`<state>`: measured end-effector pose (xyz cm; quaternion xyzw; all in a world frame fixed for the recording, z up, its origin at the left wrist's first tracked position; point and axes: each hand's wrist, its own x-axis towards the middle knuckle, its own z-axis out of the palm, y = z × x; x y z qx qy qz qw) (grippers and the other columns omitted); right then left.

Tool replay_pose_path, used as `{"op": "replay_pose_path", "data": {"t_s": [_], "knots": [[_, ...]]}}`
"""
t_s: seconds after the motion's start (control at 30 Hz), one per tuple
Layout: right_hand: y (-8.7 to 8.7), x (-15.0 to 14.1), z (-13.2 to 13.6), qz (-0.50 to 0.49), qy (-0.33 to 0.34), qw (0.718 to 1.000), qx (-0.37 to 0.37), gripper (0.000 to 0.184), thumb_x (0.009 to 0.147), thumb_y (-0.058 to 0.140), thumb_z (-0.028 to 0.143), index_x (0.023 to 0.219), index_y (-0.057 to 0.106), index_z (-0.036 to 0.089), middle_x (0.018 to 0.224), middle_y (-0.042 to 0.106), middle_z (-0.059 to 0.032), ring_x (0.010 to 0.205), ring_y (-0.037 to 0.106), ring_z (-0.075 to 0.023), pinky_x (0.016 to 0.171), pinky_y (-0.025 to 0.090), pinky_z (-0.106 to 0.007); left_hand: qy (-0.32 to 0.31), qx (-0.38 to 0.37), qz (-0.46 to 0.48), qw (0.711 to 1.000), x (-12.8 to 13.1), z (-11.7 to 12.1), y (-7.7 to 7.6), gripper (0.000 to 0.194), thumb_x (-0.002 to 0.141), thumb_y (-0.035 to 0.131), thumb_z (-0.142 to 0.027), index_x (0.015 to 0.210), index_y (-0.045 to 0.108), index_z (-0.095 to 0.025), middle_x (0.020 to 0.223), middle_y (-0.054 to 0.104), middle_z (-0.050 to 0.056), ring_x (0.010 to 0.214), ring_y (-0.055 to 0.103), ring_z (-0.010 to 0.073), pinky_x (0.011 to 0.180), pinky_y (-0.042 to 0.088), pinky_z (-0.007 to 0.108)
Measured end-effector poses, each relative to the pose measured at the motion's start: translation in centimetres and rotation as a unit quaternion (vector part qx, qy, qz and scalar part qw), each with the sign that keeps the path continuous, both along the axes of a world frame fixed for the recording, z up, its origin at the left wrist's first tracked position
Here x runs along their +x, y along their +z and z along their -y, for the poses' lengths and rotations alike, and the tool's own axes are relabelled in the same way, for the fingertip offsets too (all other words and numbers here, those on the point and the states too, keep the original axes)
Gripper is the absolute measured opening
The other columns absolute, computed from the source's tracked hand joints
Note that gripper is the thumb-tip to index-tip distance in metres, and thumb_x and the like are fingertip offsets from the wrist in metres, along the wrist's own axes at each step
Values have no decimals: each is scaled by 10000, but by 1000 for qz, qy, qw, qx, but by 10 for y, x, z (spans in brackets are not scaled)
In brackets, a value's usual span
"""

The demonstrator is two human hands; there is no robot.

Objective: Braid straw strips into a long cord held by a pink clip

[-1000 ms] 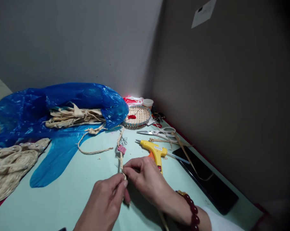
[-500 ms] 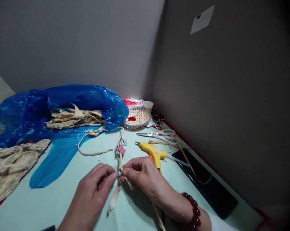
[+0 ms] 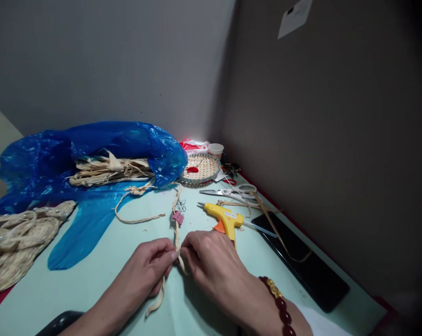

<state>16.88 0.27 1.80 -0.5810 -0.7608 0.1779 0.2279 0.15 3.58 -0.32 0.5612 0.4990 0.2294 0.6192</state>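
A thin pale braid of dried plant fibre (image 3: 176,235) runs toward me along the table, with a pink clip (image 3: 178,217) fastened on it. At its near end, my left hand (image 3: 151,263) pinches a strand between thumb and forefinger. A loose strand tail (image 3: 158,301) hangs below that hand and curls on the table. My right hand (image 3: 214,263), wearing a dark red bead bracelet (image 3: 282,305), is closed at the braid's right side, its fingertips on a strand and partly hidden. Another short strand end (image 3: 183,267) sticks out between the two hands.
Right of the braid lie a yellow glue gun (image 3: 226,219), white-handled scissors (image 3: 231,192) and a black phone-like slab (image 3: 312,270). Behind are a round woven tray (image 3: 205,170) and a cup (image 3: 216,149). A blue plastic bag (image 3: 127,135) holds fibre bundles (image 3: 109,170); woven pieces (image 3: 25,238) lie left.
My left hand let go of the near end, moved left, then came back to pinch a strand. The right hand stayed by the braid and turned knuckles up. The loose tail shifted left.
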Motion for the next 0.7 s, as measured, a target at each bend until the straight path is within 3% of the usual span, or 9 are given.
{"op": "replay_pose_path", "data": {"t_s": [0.23,0.3,0.43,0.57,0.7], "knots": [[-11,-7,8,94,39,986,133,86,800,489,113,773,520,188,699,578,-18,604,484,-171,545,204,-311,24,147,-77,986,6,4,3,242,751,565,-298,555,488,-179,540,409,-52,541,362,106,499,281,199],[-12,-9,10,103,58,981,154,91,749,519,96,776,510,182,698,574,-22,600,484,-175,530,191,-307,33,130,-68,989,8,5,2,263,736,570,-304,527,462,-186,499,396,-60,491,333,94,459,247,197],[-13,-12,10,101,64,977,176,95,755,525,101,771,488,187,689,568,-17,586,480,-172,515,179,-300,44,21,-6,999,9,6,3,298,701,615,-374,525,456,-193,418,367,-95,344,218,38,360,113,179],[-13,-15,10,115,51,970,208,113,779,532,95,773,471,190,688,560,-14,581,479,-169,512,197,-295,50,-12,23,998,9,6,3,309,708,634,-420,584,476,-186,455,432,-90,290,233,13,314,108,160],[-13,-20,13,164,68,945,276,166,749,535,36,759,461,183,664,545,-25,572,481,-176,495,216,-296,38,-27,66,997,5,6,-2,308,788,604,-398,615,474,-179,423,371,-113,294,247,12,317,138,143]]}}
